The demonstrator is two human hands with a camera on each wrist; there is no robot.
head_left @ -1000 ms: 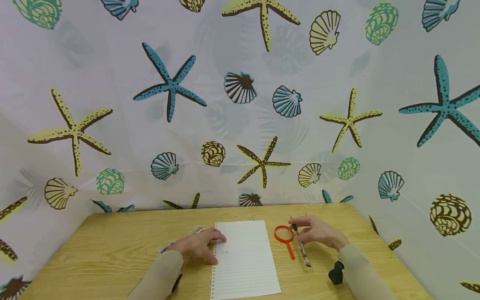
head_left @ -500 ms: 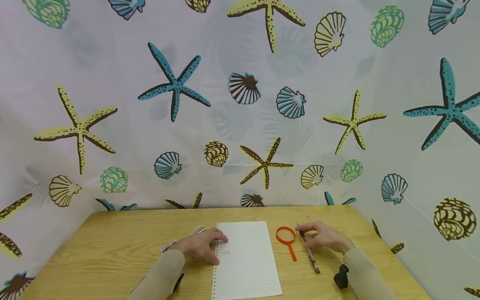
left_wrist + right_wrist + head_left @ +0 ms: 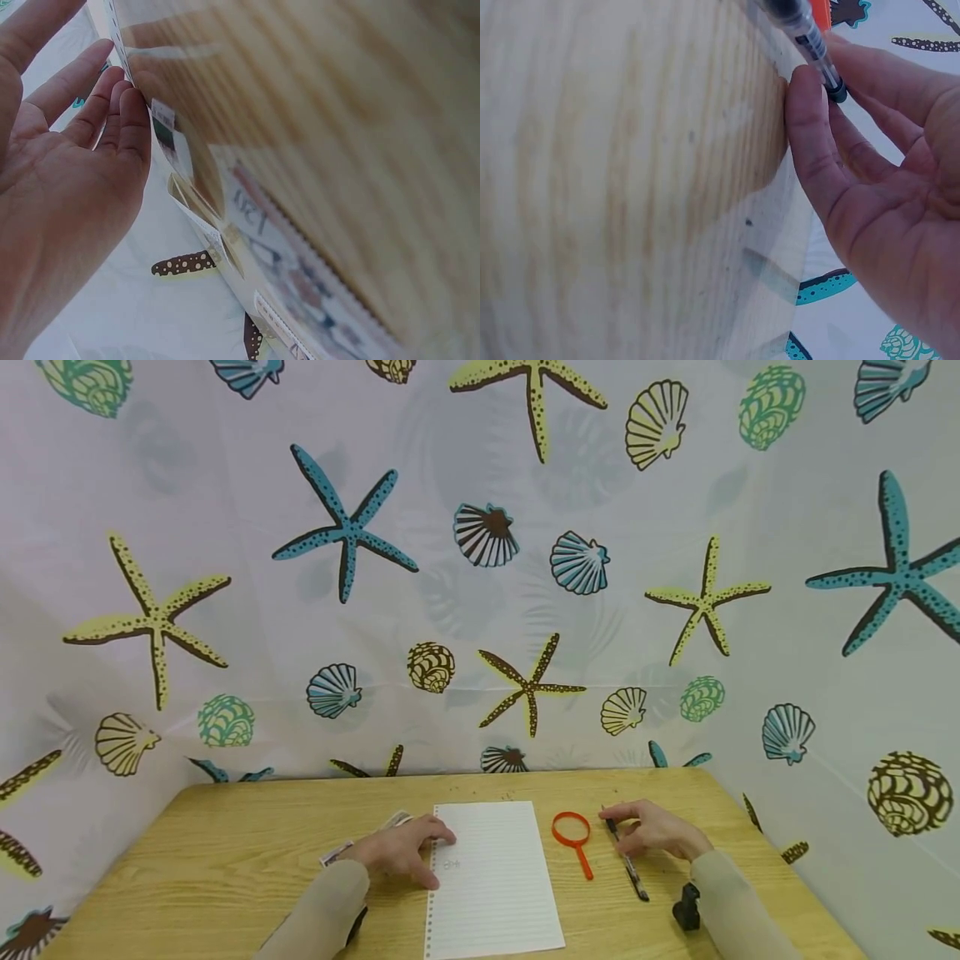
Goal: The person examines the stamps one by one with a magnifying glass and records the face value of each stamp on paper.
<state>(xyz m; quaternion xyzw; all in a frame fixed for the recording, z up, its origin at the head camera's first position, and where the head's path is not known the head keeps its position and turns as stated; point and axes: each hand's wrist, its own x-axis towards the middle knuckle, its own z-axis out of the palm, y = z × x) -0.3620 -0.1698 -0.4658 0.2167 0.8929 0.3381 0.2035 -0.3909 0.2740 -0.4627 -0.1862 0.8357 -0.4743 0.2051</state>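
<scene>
My left hand [image 3: 393, 850] lies with fingers spread at the left edge of a white lined sheet of paper [image 3: 495, 902], which has punched holes and small faint marks on it. In the left wrist view its palm and relaxed fingers [image 3: 112, 112] hold nothing. My right hand [image 3: 658, 835] pinches the upper end of a clear pen [image 3: 633, 874] with dark ends, between thumb and fingers. The pen slants along the tabletop. From the right wrist, the pen's dark tip [image 3: 838, 92] shows between the thumb and fingers.
A red magnifying glass [image 3: 582, 862] lies between the sheet and the pen. Printed paper slips [image 3: 292, 270] lie left of my left hand, partly hidden by it in the head view. A patterned shell-and-starfish cloth [image 3: 480, 610] rises behind the wooden table [image 3: 225, 860].
My right hand has shifted a little to the right together with the pen, away from the magnifying glass. The left hand and the sheet stay where they were.
</scene>
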